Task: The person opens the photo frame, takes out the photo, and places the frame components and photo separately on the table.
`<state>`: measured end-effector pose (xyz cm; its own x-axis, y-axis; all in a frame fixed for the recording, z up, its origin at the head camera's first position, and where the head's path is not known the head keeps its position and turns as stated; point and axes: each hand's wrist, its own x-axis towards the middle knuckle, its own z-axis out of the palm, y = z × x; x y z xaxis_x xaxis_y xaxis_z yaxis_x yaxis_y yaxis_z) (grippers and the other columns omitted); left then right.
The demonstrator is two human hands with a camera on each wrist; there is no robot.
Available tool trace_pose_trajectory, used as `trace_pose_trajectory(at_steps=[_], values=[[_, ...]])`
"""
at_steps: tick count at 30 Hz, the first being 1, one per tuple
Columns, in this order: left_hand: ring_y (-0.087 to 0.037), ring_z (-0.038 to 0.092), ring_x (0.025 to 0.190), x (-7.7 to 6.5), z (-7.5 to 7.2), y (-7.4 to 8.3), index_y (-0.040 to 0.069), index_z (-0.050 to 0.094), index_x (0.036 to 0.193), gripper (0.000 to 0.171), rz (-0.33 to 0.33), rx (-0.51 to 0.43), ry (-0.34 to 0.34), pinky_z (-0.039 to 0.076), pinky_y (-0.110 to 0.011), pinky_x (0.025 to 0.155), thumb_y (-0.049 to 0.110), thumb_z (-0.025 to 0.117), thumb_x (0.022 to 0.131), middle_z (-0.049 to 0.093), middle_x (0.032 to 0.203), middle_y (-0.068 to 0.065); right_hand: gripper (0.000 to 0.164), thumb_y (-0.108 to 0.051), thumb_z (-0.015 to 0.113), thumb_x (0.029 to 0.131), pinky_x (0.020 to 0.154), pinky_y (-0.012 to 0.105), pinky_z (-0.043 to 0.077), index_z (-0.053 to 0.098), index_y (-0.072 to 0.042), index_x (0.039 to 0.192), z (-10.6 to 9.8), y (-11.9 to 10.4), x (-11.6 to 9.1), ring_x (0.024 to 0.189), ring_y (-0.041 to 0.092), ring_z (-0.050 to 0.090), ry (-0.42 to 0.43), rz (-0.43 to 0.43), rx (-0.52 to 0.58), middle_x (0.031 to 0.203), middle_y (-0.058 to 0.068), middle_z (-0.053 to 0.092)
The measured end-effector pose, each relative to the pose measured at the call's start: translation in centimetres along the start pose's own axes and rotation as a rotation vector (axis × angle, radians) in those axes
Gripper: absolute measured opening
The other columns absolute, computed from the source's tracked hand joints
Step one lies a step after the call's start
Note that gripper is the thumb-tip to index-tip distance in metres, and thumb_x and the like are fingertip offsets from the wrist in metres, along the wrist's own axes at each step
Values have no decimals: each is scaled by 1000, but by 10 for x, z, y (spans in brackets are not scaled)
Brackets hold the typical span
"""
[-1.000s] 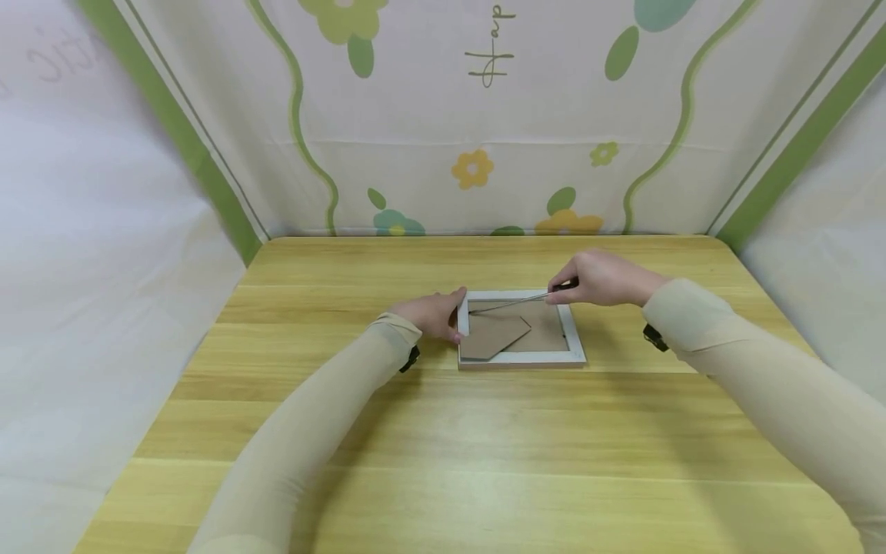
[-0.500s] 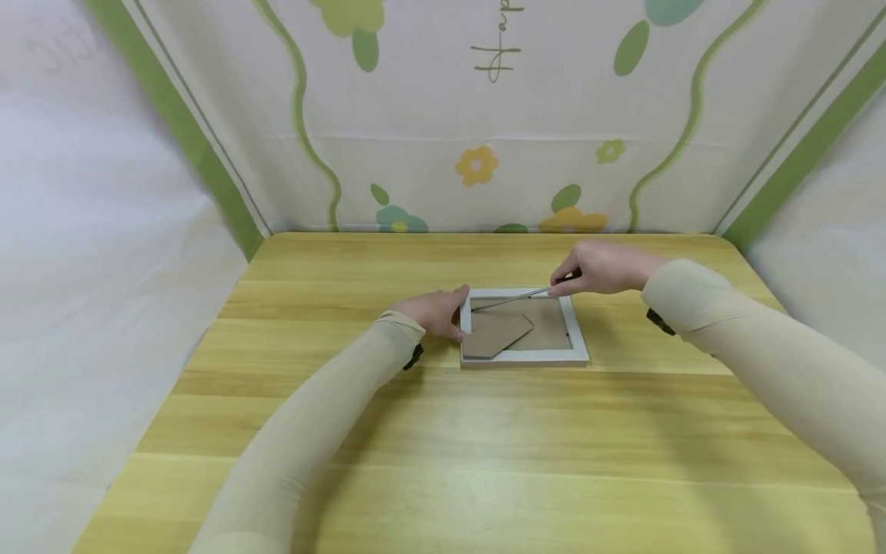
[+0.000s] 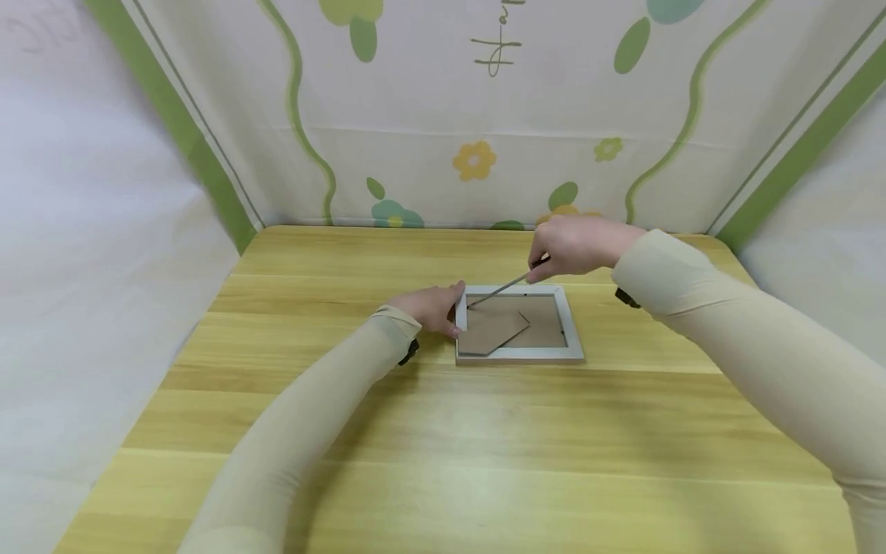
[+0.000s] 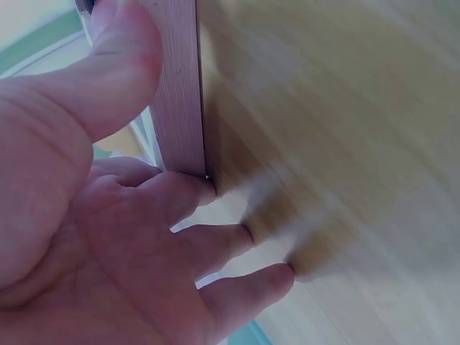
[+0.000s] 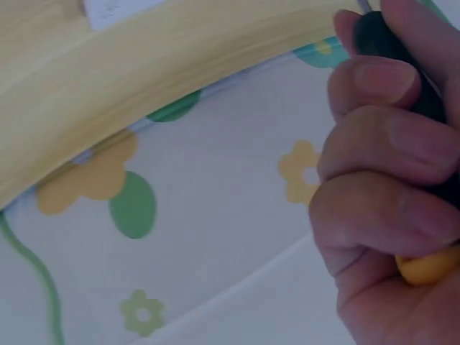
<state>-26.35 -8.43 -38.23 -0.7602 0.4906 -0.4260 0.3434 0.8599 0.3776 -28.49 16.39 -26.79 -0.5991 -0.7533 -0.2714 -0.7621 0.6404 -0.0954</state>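
A white picture frame (image 3: pixel 519 355) lies face down on the table, its brown backing board (image 3: pixel 543 314) and angled cardboard stand (image 3: pixel 487 338) showing. My left hand (image 3: pixel 431 309) holds its left side; in the left wrist view the thumb lies over the frame's edge (image 4: pixel 178 93), and the other fingertips reach down to the tabletop. In my right hand (image 3: pixel 580 245) I grip a screwdriver (image 3: pixel 500 290), fingers wrapped round its dark handle (image 5: pixel 375 37) with a yellow end (image 5: pixel 430 266). The metal shaft slants down leftward, its tip at a small dark tab by the inner upper-left corner.
More small dark tabs (image 3: pixel 562 332) sit along the frame's inner edge. The wooden table (image 3: pixel 457 454) ends at a white cloth (image 3: pixel 415 169) printed with flowers, and white sheets with green borders rise on both sides.
My right hand has risen and shifted left, so the screwdriver stands more steeply. Its tip stays near the frame's inner upper-left corner. The left hand keeps its place on the frame.
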Motion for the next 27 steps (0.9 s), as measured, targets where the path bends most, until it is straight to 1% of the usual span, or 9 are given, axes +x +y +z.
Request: trace_pose_trajectory(at_steps=[4,9,12,15,17,20,23,25,27], values=[[-30,35,141,1,1,-1,9,4,160,98,-9,-2,-3,25,-45,116,32,70,92,36,155,-17,21,-30,70,94,64,33,53,78,-17,79,-18,-15,13,62,10,62,-84,27,-41,75,-7,70],[-26,43,135,3,2,-3,10,8,160,95,-4,3,7,30,-43,114,33,70,92,48,146,-13,27,-34,69,94,59,30,49,78,-17,75,-37,-35,27,55,9,55,-174,121,-94,67,-5,68],[-25,44,134,3,1,-4,10,10,160,94,1,-3,10,31,-43,113,34,70,92,48,145,-12,28,-34,70,94,55,27,45,77,-18,72,-44,-44,33,50,7,47,-201,162,-116,61,-4,66],[-27,40,138,0,0,-3,10,9,160,95,3,-8,7,30,-45,114,36,70,91,44,150,-12,27,-34,71,93,56,26,44,77,-18,72,-49,-53,37,51,6,45,-217,194,-128,61,-5,65],[-30,34,142,-2,-1,-3,11,6,160,97,3,-13,4,27,-46,115,36,70,91,39,154,-12,27,-34,72,92,59,28,46,76,-17,72,-51,-58,40,54,7,47,-223,211,-137,64,-4,66],[-36,24,146,-3,-2,-2,11,5,160,98,6,-19,-1,23,-50,116,36,70,91,33,158,-12,24,-35,73,91,68,32,52,76,-15,77,-55,-67,43,65,10,58,-226,223,-174,75,-4,70],[-39,22,146,-3,-2,-2,11,9,160,95,14,-23,-7,24,-51,116,36,70,92,38,155,-12,23,-36,74,90,76,37,55,75,-14,82,-57,-74,46,77,14,65,-224,231,-219,83,-4,70],[-39,26,144,-2,-2,-2,11,13,158,91,18,-30,-10,27,-51,114,36,70,92,46,148,-11,24,-37,75,89,79,39,55,73,-13,85,-58,-80,49,83,17,66,-217,245,-243,87,-3,70],[-39,27,144,-2,-2,-3,11,12,158,91,10,-30,-12,27,-52,114,36,70,92,46,148,-11,25,-38,76,88,81,40,54,71,-13,88,-59,-85,51,87,19,66,-209,259,-266,90,-2,69]])
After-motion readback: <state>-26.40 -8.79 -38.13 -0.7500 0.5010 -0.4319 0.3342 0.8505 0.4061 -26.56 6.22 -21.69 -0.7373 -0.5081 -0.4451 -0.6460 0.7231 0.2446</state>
